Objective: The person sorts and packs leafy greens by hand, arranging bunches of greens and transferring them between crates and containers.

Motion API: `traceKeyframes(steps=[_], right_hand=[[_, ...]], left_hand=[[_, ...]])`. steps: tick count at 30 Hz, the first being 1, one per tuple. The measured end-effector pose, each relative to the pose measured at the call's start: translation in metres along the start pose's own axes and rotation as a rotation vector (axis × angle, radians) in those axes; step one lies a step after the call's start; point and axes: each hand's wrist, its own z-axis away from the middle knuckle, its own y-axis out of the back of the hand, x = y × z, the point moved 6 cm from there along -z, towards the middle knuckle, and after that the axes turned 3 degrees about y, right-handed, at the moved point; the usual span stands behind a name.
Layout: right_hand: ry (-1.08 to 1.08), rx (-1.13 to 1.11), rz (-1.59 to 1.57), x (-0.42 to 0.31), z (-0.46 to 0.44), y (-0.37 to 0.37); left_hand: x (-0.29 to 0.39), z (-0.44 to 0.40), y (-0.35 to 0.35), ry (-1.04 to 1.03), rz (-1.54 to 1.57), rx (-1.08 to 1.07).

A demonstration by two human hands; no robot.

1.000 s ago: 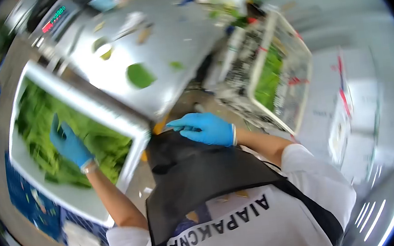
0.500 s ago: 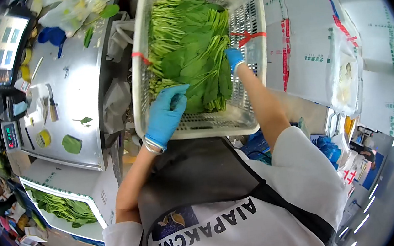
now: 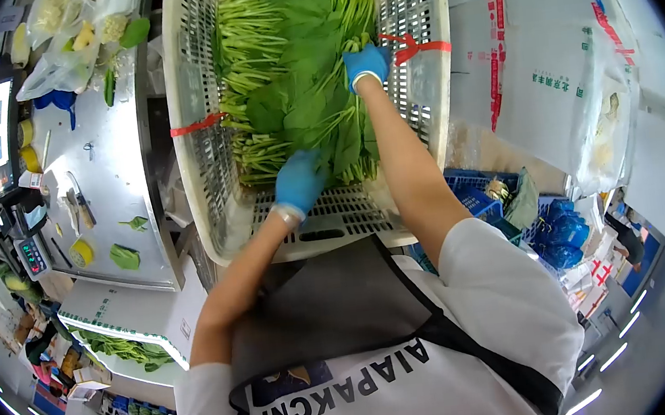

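Leafy greens (image 3: 298, 73) with long pale stems lie in packed rows inside a white perforated plastic crate (image 3: 215, 212). My left hand (image 3: 301, 181), in a blue glove, is over the near edge of the greens, palm down against the leaves; its fingertips are blurred and partly hidden. At the right side of the crate, my gloved right hand (image 3: 367, 66) has its fingers curled round the stem ends of some greens. Red ties (image 3: 413, 47) are fastened to both sides of the crate.
Left of the crate is a metal table (image 3: 139, 252) with a knife (image 3: 81, 203), yellow tape (image 3: 81, 252) and a loose leaf. A scale display (image 3: 32, 255) stands beyond. Below it sits a foam box (image 3: 115, 299) of greens. Large foam boxes (image 3: 535, 48) stand at right.
The view has shifted, with the crate now further left and higher. My right hand has moved from the crate's side onto the stems. My left hand has turned down onto the leaves.
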Motion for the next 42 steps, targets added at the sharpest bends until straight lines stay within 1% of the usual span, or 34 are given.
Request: traceKeyframes(steps=[1,2,4,7,8,11,12,15,16,19,20,22,23,25,26,27,28,29,31,32,34,35,37,39,40,41,42], right_hand=[[0.12,0.112,0.144,-0.008,0.005,0.006],[0.114,0.045,0.078,-0.001,0.001,-0.007],[0.101,-0.083,-0.053,0.013,-0.012,-0.033],[-0.065,-0.232,-0.314,0.032,-0.02,-0.032],[-0.019,-0.199,-0.391,0.013,-0.008,-0.005],[0.059,0.008,-0.354,0.013,-0.007,-0.009],[0.06,-0.018,-0.364,0.006,-0.003,-0.002],[-0.085,0.068,-0.352,0.004,-0.009,-0.009],[-0.112,-0.022,-0.423,0.007,-0.013,-0.014],[-0.187,-0.301,-0.63,0.018,-0.031,-0.029],[-0.144,-0.353,-0.589,0.028,-0.043,-0.048],[0.063,-0.324,-0.458,0.004,-0.038,-0.034],[0.166,-0.309,-0.394,-0.01,-0.034,-0.03],[0.105,-0.119,-0.467,-0.016,-0.028,-0.025],[0.01,-0.191,-0.723,-0.01,-0.031,-0.024],[-0.087,-0.262,-0.977,-0.01,-0.03,-0.019],[-0.23,-0.221,-0.892,0.009,-0.043,-0.036],[-0.204,-0.247,-0.866,0.024,-0.053,-0.048],[-0.121,-0.361,-0.779,0.013,-0.049,-0.031],[-0.17,-0.418,-0.701,0.015,-0.052,-0.029],[-0.255,-0.536,-0.542,0.017,-0.063,-0.032],[-0.186,-0.54,-0.551,0.011,-0.067,-0.031],[-0.2,-0.578,-0.524,-0.004,-0.063,-0.014],[-0.026,-0.605,-0.348,-0.014,-0.065,-0.013],[-0.033,-0.6,-0.406,-0.022,-0.055,-0.005],[-0.123,-0.613,-0.543,-0.026,-0.042,0.002],[-0.148,-0.649,-0.564,-0.025,-0.037,0.001]], left_hand=[[-0.002,-0.019,-0.022,-0.081,-0.061,0.007],[-0.002,-0.039,-0.044,-0.165,-0.12,0.017],[0.006,-0.077,-0.068,-0.208,-0.273,-0.009],[-0.01,-0.106,-0.1,-0.177,-0.552,0.01],[-0.014,-0.106,-0.101,-0.188,-0.467,0.049],[-0.035,-0.1,-0.091,-0.069,-0.419,-0.009],[-0.033,-0.098,-0.079,-0.06,-0.361,0.014],[-0.007,-0.098,-0.066,-0.089,-0.454,0.083],[-0.009,-0.104,-0.08,-0.028,-0.515,0.068],[-0.012,-0.121,-0.094,0.01,-0.572,-0.019],[-0.011,-0.124,-0.091,-0.021,-0.6,-0.01],[-0.006,-0.126,-0.076,-0.08,-0.661,0.001],[-0.01,-0.124,-0.069,-0.06,-0.546,0.064],[-0.021,-0.119,-0.053,-0.024,-0.314,0.187],[-0.034,-0.117,-0.049,0.076,-0.082,0.151],[-0.039,-0.112,-0.037,0.137,-0.042,0.253],[-0.042,-0.107,-0.023,0.198,-0.003,0.359],[-0.046,-0.102,-0.009,0.259,0.037,0.467],[-0.073,-0.103,0.013,0.537,0.379,0.548],[-0.096,-0.112,0.009,0.572,0.589,0.568],[-0.074,-0.139,0.015,0.377,0.827,0.472],[-0.059,-0.151,0.015,0.276,0.941,0.421],[-0.042,-0.177,-0.009,0.253,0.866,0.262],[-0.021,-0.192,-0.021,0.145,0.805,0.142],[-0.014,-0.193,-0.022,0.159,0.689,0.128],[-0.009,-0.191,-0.027,0.184,0.655,0.032],[-0.007,-0.193,-0.029,0.121,0.699,0.043]])
